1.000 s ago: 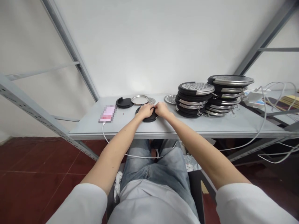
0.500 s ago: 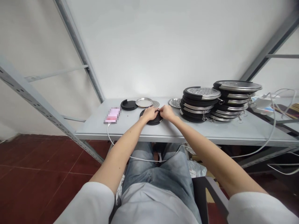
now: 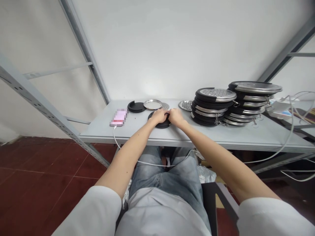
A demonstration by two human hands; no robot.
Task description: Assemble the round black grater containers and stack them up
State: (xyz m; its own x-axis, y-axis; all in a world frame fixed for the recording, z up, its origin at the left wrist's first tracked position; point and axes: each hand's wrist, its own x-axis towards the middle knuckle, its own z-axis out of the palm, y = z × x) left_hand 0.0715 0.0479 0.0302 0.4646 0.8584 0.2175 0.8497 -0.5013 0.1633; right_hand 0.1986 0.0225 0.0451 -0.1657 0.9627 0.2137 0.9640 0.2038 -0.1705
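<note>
A round black disc (image 3: 161,125) with a raised rim lies flat on the grey table in front of me. My left hand (image 3: 159,116) rests over its upper part, fingers bent together and pressing on it. At the far right side of the rim, my right hand (image 3: 175,116) is closed in a pinch; its fingertips meet those of the left. Both hands cover much of the disc. Just behind them lie a shiny metal ring (image 3: 152,104) and a perforated metal disc (image 3: 165,106). A second black disc with a raised edge (image 3: 136,107) is to the left.
A phone (image 3: 119,117) on a white cable lies at left. Stacks of black-rimmed metal discs with small chains, one stack (image 3: 213,108) nearer and another (image 3: 253,103) behind, stand at right. A perforated metal plate (image 3: 185,105) lies beside them. Grey shelf posts (image 3: 82,49) flank the table (image 3: 128,132).
The view has shifted slightly. Both hands stay at the rim of the black disc, the left fingers a little more bent, with small finger movements only.
</note>
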